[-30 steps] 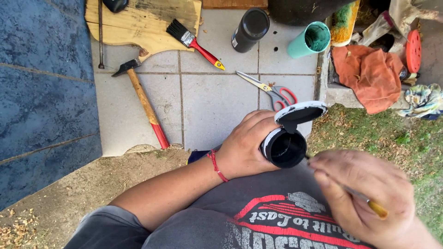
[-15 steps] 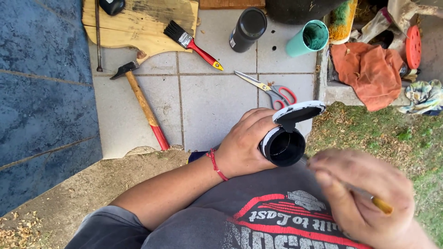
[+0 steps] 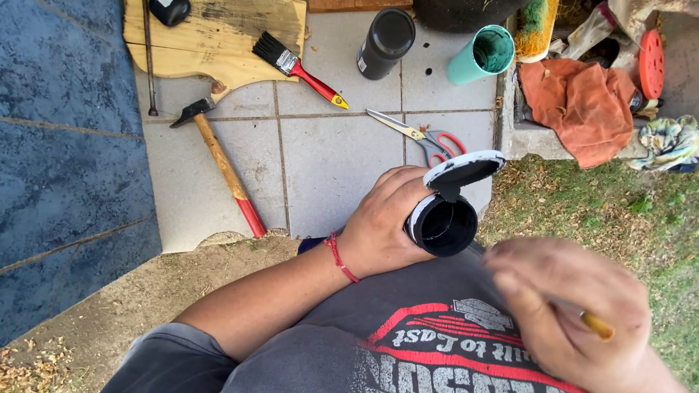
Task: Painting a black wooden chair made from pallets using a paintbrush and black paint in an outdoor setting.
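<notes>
While its lid (image 3: 463, 167) gapes, left hand (image 3: 382, 222) grips black container (image 3: 441, 224).

I see a grey T-shirt (image 3: 408, 349) on my own torso, with a short grey sleeve (image 3: 171, 360) ending above the left elbow and the forearm below it bare. Across the chest runs a print in red, white and black, seen upside down from up here. My left hand (image 3: 382, 222) has a thin red string bracelet (image 3: 339, 257) at the wrist; my right hand (image 3: 575, 313) wears nothing.
</notes>
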